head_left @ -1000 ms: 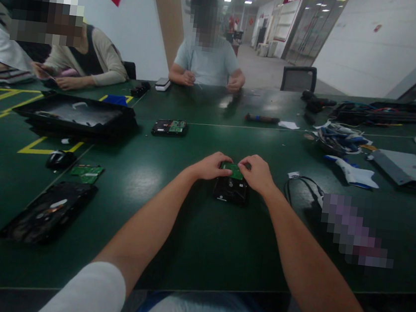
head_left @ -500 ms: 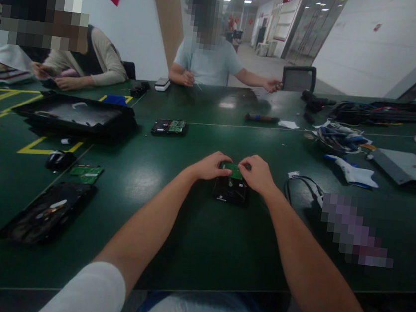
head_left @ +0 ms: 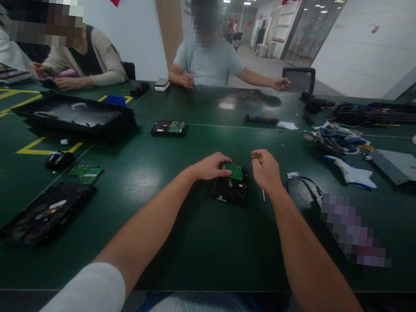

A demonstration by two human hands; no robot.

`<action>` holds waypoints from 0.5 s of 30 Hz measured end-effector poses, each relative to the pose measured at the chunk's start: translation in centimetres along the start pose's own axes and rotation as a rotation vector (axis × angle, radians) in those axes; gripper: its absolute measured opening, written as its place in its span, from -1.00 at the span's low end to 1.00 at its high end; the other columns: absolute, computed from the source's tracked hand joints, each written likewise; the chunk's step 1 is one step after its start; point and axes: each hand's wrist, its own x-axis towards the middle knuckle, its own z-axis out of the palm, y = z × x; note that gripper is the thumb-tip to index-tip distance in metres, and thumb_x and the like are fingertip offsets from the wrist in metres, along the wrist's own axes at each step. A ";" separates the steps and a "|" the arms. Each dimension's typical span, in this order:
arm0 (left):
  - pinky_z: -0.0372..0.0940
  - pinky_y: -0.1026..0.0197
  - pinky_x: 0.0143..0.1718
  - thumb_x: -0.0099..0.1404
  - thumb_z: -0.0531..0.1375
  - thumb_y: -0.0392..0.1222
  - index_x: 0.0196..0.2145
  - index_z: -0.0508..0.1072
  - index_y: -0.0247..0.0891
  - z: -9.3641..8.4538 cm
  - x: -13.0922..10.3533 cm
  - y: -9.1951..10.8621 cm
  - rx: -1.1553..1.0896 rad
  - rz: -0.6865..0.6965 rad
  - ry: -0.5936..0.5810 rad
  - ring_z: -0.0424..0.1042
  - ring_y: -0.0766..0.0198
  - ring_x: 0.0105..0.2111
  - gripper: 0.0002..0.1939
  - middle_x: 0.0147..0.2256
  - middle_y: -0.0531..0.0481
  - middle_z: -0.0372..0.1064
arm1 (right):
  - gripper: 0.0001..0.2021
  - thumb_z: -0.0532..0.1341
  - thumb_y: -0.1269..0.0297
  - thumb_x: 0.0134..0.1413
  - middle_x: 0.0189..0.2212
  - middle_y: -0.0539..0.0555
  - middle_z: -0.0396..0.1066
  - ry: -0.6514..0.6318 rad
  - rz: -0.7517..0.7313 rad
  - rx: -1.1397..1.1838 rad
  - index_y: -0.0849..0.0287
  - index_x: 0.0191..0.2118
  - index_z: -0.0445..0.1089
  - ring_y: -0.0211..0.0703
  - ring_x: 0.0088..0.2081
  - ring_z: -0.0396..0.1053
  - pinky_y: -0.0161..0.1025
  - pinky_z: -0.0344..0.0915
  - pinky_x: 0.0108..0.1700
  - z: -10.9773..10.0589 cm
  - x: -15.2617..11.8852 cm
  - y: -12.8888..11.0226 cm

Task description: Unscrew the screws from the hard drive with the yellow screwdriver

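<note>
A black hard drive [head_left: 229, 191] lies flat on the green table in front of me, with a green circuit board [head_left: 236, 172] at its far end. My left hand [head_left: 213, 166] grips the drive's far left edge, its thumb at the board and its fingers curled over the far side. Just right of the drive, my right hand [head_left: 265, 168] is raised and closed around a screwdriver [head_left: 260, 159]. A bit of yellow handle shows at the fingers, and the thin shaft points down below the palm. The screwdriver is apart from the drive.
Another hard drive [head_left: 169, 127] lies farther off. At left are loose circuit boards [head_left: 89, 174], an opened black casing [head_left: 49, 213], a mouse [head_left: 60, 160] and a black tray [head_left: 81, 114]. Cables [head_left: 339, 140] and a grey metal box [head_left: 407, 168] lie right. Co-workers sit opposite.
My right hand has lifted off the circuit board and moved right, the screwdriver now showing in it. My left hand stays on the hard drive. The person opposite has moved an outstretched hand slightly.
</note>
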 end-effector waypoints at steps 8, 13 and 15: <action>0.38 0.05 -0.01 0.34 0.27 0.15 0.23 0.45 -0.24 0.0 0.0 0.0 -0.009 -0.009 -0.001 0.42 0.10 -0.09 -0.38 0.06 -0.19 0.33 | -0.72 0.28 0.24 0.17 -0.09 0.22 0.56 -0.276 0.233 -0.142 0.14 0.00 0.47 0.07 -0.09 0.51 -0.05 0.40 -0.01 -2.1 -0.6 0.5; 0.39 0.01 0.01 0.32 0.29 0.17 0.21 0.48 -0.23 -0.2 -0.1 0.2 -0.009 -0.004 -0.004 0.43 0.05 -0.06 -0.38 0.05 -0.19 0.36 | -0.03 0.53 -0.12 -0.14 -0.03 0.31 0.56 -0.642 0.328 0.072 0.22 0.33 0.24 0.10 -0.15 0.55 -0.10 0.47 -0.23 -3.2 -1.8 -0.1; 0.39 0.00 0.04 0.31 0.31 0.17 0.20 0.48 -0.20 -0.3 -0.1 0.3 -0.004 -0.014 -0.011 0.43 0.04 -0.04 -0.39 0.06 -0.18 0.37 | -0.05 0.55 -0.06 -0.17 0.02 0.30 0.54 -0.681 0.303 0.079 0.19 0.32 0.26 0.09 -0.13 0.55 -0.12 0.48 -0.21 -3.2 -2.0 -0.5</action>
